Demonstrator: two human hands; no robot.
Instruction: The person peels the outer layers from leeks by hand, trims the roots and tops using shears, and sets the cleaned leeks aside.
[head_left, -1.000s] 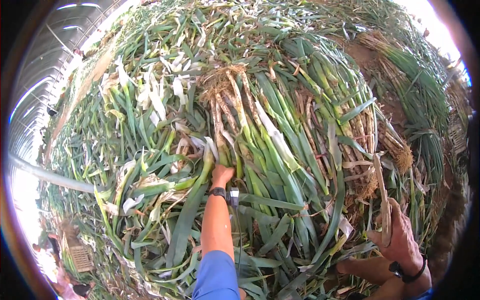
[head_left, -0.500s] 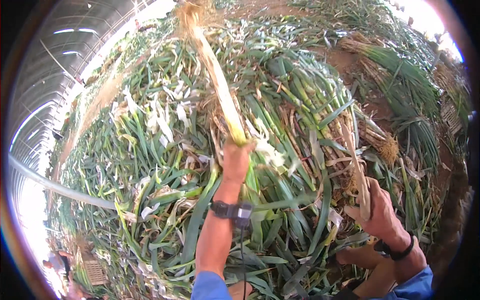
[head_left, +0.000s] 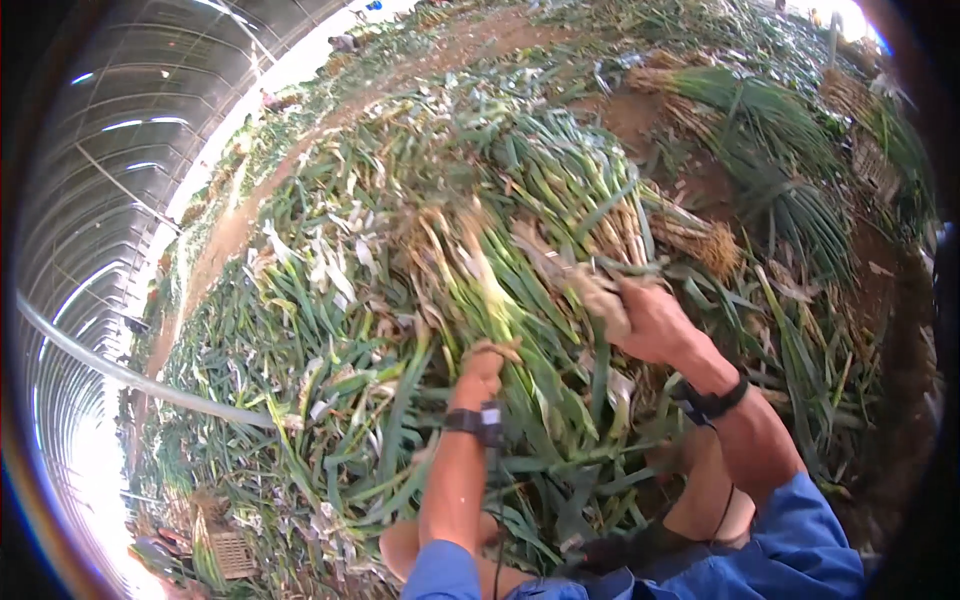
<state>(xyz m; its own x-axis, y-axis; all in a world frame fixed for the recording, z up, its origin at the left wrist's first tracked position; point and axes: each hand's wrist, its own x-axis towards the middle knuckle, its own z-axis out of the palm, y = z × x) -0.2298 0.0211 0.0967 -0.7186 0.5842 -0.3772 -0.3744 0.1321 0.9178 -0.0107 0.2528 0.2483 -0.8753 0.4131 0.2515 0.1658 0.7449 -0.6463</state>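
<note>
My left hand (head_left: 485,366) is closed around a green onion (head_left: 494,287) near its leafy end. The onion's white shaft and roots point away from me, over a loose layer of other green onions (head_left: 548,290). To its right, my right hand (head_left: 655,322) grips a pale tan, stick-like tool (head_left: 598,298). Its narrower far end is smeared by motion and tilts up to the left toward the onions, so its exact kind is unclear. Whether it touches the held onion I cannot tell.
Stripped leaves (head_left: 330,270) cover the ground all around. A rooty onion bundle (head_left: 705,240) lies right of centre, and more bundles (head_left: 750,110) lie at the far right. A curved pale pole (head_left: 150,382) crosses the left. A crate (head_left: 233,555) stands lower left.
The green onion in my left hand has come down from its raised, far-reaching position onto the pile. My right hand has moved up and left with the tool, closer to the left hand.
</note>
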